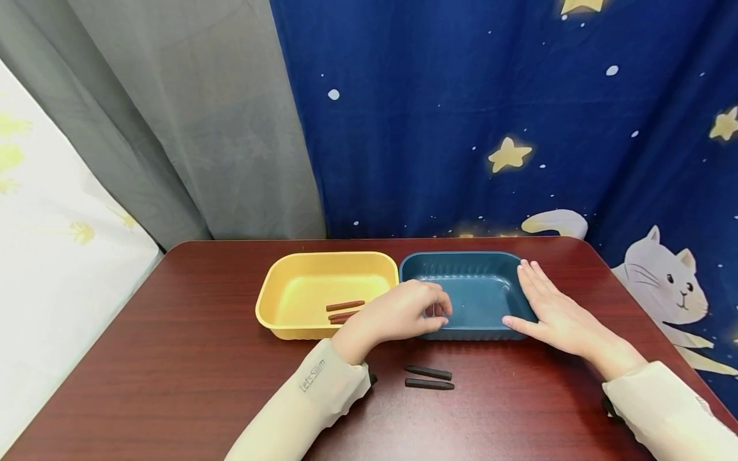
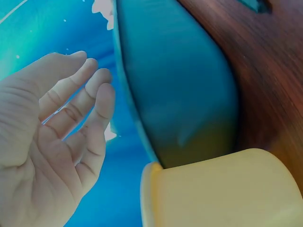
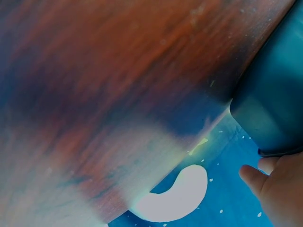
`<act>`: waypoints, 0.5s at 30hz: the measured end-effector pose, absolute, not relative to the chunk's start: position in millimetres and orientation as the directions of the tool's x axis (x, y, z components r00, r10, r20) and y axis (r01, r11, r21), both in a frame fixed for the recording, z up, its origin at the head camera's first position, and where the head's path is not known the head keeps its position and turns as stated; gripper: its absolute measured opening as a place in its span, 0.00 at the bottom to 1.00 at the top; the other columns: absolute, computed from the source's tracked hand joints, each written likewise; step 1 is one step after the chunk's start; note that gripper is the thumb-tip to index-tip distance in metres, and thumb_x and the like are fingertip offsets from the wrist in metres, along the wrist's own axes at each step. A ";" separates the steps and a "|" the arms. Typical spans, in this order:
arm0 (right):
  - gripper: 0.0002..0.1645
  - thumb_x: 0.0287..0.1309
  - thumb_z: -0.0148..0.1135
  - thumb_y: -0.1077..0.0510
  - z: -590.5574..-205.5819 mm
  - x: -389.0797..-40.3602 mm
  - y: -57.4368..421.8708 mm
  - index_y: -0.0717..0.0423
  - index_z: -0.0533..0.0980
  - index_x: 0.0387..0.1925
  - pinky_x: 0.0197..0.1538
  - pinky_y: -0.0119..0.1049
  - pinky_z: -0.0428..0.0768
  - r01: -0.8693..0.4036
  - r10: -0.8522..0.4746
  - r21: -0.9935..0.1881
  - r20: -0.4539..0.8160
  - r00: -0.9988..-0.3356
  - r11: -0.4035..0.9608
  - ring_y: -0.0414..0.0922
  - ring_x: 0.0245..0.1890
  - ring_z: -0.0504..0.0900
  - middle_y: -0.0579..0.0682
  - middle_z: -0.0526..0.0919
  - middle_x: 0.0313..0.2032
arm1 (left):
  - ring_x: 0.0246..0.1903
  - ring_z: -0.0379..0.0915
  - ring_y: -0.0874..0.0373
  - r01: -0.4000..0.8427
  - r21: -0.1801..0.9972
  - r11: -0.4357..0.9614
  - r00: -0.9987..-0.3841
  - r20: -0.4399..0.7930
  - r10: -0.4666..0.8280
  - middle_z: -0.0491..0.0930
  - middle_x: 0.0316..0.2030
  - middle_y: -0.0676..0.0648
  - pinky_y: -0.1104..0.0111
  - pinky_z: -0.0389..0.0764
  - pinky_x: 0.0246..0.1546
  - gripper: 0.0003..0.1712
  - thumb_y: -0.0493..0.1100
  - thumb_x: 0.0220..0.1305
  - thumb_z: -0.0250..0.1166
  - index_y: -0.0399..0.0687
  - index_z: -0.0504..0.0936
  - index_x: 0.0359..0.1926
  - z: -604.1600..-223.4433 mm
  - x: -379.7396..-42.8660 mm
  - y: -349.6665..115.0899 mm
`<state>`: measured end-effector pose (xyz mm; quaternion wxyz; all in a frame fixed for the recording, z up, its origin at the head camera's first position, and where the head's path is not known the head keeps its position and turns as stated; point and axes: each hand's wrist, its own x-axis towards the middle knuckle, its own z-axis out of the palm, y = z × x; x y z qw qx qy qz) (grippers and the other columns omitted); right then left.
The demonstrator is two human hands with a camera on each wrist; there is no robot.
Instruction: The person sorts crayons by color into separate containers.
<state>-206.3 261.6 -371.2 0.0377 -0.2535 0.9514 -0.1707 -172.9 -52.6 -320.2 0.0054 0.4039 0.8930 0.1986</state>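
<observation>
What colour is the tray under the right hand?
Dark blue tray, right hand resting on its rim; clearest in the head view.

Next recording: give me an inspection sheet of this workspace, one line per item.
Surface: dark red wood-grain table.
Job's things: yellow plastic tray with brown sticks; blue plastic tray beside it, touching; two dark sticks on the table in front.
Clutter: nothing seen.
Grippers: left hand at the blue tray's near-left rim, fingers curled, contents unclear; right hand flat on its right rim.
Cables: nothing seen.
Surroundings: grey curtain; blue star-and-cat cloth.
</observation>
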 end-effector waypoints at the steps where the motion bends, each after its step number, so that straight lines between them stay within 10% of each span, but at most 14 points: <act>1: 0.65 0.61 0.57 0.29 -371.3 -206.1 261.7 0.60 0.34 0.78 0.74 0.65 0.49 -0.469 -0.495 -0.344 0.014 -0.869 0.813 0.58 0.79 0.31 0.60 0.34 0.79 | 0.37 0.77 0.65 0.725 0.351 0.593 -0.669 0.155 0.727 0.83 0.37 0.55 0.80 0.74 0.41 0.06 0.42 0.67 0.64 0.49 0.86 0.42 -319.7 -170.0 -53.3; 15: 0.65 0.62 0.57 0.29 -371.0 -205.7 261.9 0.60 0.34 0.78 0.74 0.65 0.48 -0.472 -0.498 -0.350 0.016 -0.867 0.809 0.57 0.79 0.31 0.60 0.35 0.79 | 0.31 0.73 0.68 0.761 0.309 0.570 -0.622 0.095 0.778 0.79 0.32 0.57 0.84 0.70 0.36 0.05 0.44 0.67 0.65 0.51 0.85 0.40 -321.4 -143.7 -58.6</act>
